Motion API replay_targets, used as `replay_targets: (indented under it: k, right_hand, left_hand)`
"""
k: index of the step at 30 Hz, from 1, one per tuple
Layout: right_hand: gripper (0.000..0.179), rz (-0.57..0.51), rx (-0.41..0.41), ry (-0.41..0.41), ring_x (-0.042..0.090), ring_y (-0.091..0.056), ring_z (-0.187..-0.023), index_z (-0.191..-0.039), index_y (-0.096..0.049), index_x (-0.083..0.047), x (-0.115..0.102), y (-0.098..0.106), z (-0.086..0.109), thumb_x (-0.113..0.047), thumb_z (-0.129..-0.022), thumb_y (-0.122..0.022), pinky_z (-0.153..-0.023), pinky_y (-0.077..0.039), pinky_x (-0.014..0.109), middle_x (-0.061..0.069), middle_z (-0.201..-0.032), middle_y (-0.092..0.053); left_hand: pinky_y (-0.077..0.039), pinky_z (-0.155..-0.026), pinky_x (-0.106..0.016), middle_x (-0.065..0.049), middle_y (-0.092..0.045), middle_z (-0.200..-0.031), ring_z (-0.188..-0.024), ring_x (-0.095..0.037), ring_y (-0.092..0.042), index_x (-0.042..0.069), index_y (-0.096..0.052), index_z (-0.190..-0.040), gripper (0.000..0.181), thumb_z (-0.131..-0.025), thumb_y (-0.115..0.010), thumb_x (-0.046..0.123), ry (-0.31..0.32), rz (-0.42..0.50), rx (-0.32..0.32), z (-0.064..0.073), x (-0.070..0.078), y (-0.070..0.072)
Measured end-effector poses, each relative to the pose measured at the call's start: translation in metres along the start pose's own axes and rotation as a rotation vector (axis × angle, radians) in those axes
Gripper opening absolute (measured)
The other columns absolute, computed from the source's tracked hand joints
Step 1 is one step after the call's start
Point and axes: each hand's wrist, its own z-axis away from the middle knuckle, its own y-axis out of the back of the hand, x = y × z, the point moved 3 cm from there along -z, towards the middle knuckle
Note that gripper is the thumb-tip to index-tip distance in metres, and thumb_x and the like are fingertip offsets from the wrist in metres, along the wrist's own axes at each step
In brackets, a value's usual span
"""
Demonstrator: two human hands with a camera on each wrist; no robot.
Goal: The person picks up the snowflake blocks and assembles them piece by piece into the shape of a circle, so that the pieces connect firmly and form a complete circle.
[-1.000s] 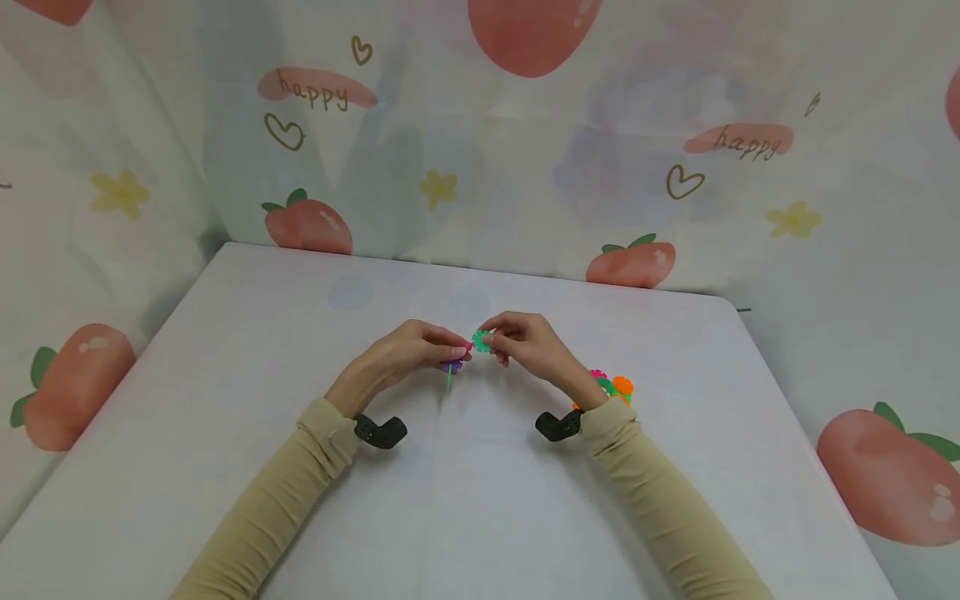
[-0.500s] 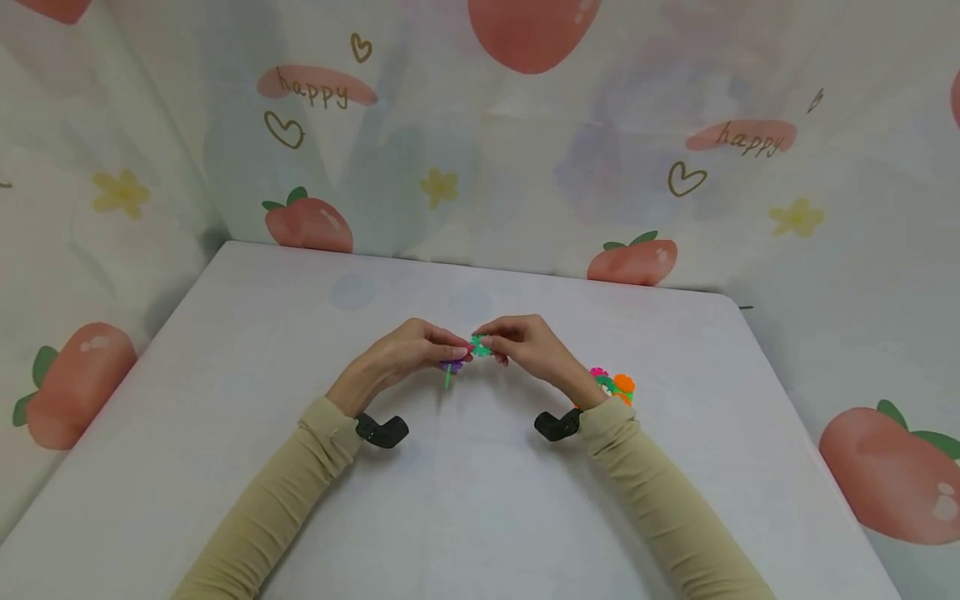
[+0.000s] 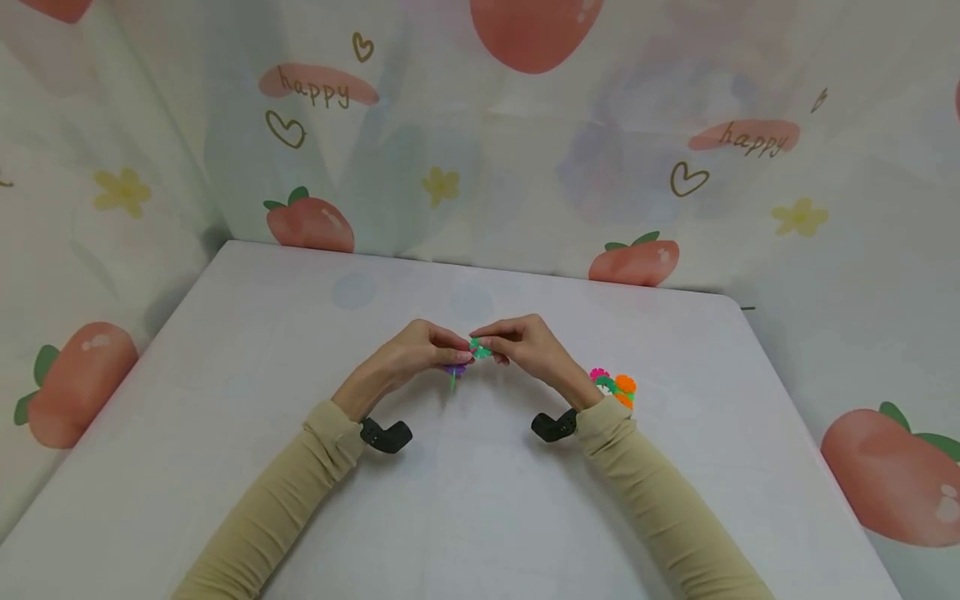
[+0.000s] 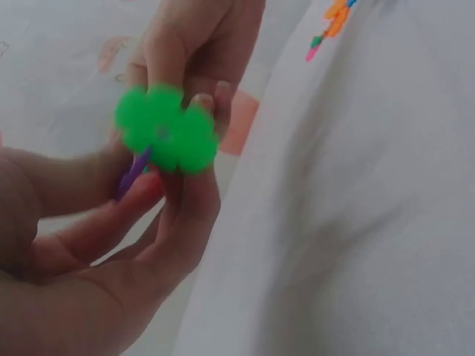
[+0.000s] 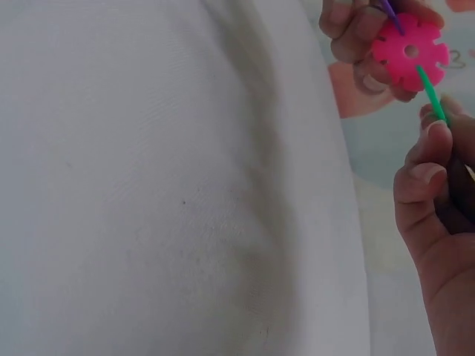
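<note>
In the head view my left hand (image 3: 408, 354) and right hand (image 3: 525, 342) meet above the middle of the table. The left one grips a small chain of notched snowflake discs: a pink disc (image 5: 427, 59), a purple disc (image 3: 455, 369) and a bright green disc (image 4: 185, 139) at its near end. My right thumb and fingers pinch a teal-green disc (image 3: 482, 349). Seen edge-on in the right wrist view, that teal-green disc lies against the pink disc's face, its edge close to the centre hole. Left fingers partly hide the purple disc.
A cluster of joined discs (image 3: 624, 384), orange, pink and green, lies on the white table (image 3: 480, 500) beside my right wrist. Black wrist mounts (image 3: 386, 435) stick out below both wrists. A printed curtain (image 3: 487, 167) rises behind the table's far edge.
The teal-green disc has turned in my right fingers and come leftward, from the pink disc's edge to overlapping it. My left hand has shifted slightly right.
</note>
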Motion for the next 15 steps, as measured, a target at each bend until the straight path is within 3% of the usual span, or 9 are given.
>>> replay_targets:
  k: [6, 11, 15]
  right_hand:
    - [0.017, -0.081, 0.008, -0.019, 0.023, -0.062, -0.068, -0.108, -0.074, -0.003, -0.0021, -0.0005, 0.0006, -0.016, -0.097, -0.073, -0.069, -0.055, 0.049, 0.030, -0.088, -0.069]
    - [0.014, -0.097, 0.007, 0.004, 0.018, -0.065, -0.070, -0.104, -0.076, -0.005, -0.0056, -0.0035, -0.0015, -0.017, -0.097, -0.073, -0.072, -0.058, 0.047, 0.018, -0.090, -0.074]
    - [0.016, -0.102, -0.020, 0.027, 0.020, -0.068, -0.073, -0.108, -0.077, -0.006, -0.0059, -0.0052, -0.0031, -0.018, -0.099, -0.071, -0.079, -0.060, 0.051, 0.014, -0.095, -0.076]
  left_hand:
    - [-0.058, -0.092, -0.035, -0.014, -0.075, -0.108, -0.091, -0.018, -0.071, -0.002, -0.069, -0.125, 0.035, -0.098, -0.070, 0.021, -0.029, 0.042, -0.082, 0.0018, 0.0009, 0.0005]
    - [-0.058, -0.082, -0.032, -0.006, -0.074, -0.101, -0.085, -0.016, -0.072, -0.004, -0.073, -0.114, 0.031, -0.102, -0.064, 0.023, -0.028, 0.082, -0.069, 0.0007, -0.0010, 0.0011]
    - [-0.058, -0.079, -0.031, -0.009, -0.076, -0.100, -0.083, -0.017, -0.074, -0.004, -0.074, -0.110, 0.026, -0.100, -0.065, 0.019, -0.003, 0.094, -0.045, 0.0012, -0.0016, 0.0017]
